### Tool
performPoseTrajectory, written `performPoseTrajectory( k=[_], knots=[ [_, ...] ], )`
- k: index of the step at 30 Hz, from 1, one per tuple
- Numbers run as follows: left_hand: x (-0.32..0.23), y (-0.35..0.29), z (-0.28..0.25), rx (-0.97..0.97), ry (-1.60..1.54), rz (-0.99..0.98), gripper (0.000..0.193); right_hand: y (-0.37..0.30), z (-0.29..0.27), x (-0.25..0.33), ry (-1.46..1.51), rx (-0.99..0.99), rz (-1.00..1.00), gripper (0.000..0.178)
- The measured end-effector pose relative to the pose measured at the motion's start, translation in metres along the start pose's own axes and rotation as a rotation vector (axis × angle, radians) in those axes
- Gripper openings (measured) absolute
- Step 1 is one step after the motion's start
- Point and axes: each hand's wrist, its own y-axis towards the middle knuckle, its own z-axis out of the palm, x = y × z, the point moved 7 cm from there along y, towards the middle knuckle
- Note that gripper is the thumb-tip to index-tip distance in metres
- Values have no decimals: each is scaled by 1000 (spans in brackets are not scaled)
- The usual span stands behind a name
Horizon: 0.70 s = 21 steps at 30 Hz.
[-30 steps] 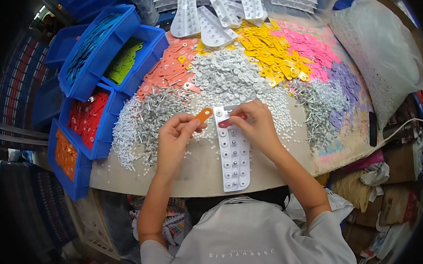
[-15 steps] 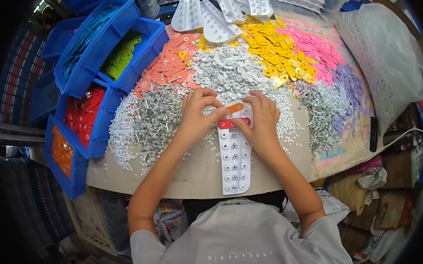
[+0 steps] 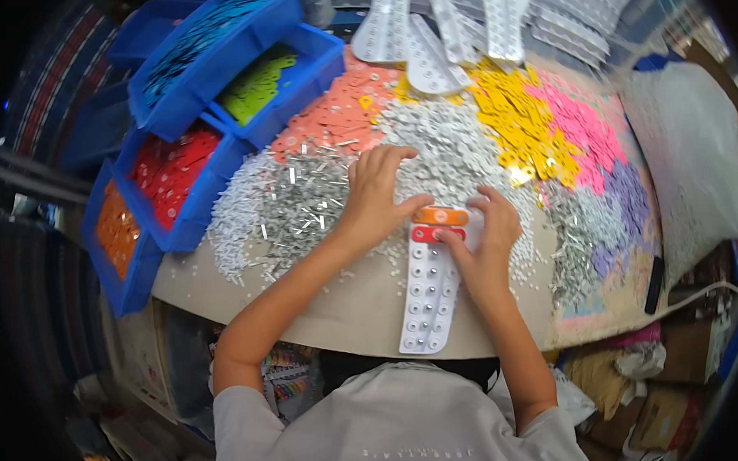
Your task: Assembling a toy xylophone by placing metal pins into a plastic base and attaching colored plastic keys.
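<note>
Long white plastic board with rows of round studs [image 3: 429,303] is lying on the tan tabletop [image 3: 356,313], with a flat orange plastic strip [image 3: 442,217] and a flat red plastic strip [image 3: 427,234] across its 12 o'clock end. Left hand [image 3: 376,195]'s up at 11 o'clock, spread wide, thumb tip right by the orange strip; right hand [image 3: 490,242]'s around 2, loosely half-curled with a thumb-to-index gap, thumb on the red one.
</note>
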Motion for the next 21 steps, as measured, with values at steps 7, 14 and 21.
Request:
performPoseTrajectory(
  k=[7, 14, 21],
  knots=[
    [47, 74, -229, -663, 476, 266, 19, -6, -96, 128, 1714, 435, -557, 8],
    [264, 98, -333, -101, 514, -576, 51, -1, -111, 184, 1873, 642, -273, 33],
    [268, 118, -303, 150, 117, -588, 31, -1, -102, 210, 1808, 382, 222, 38]
  ],
)
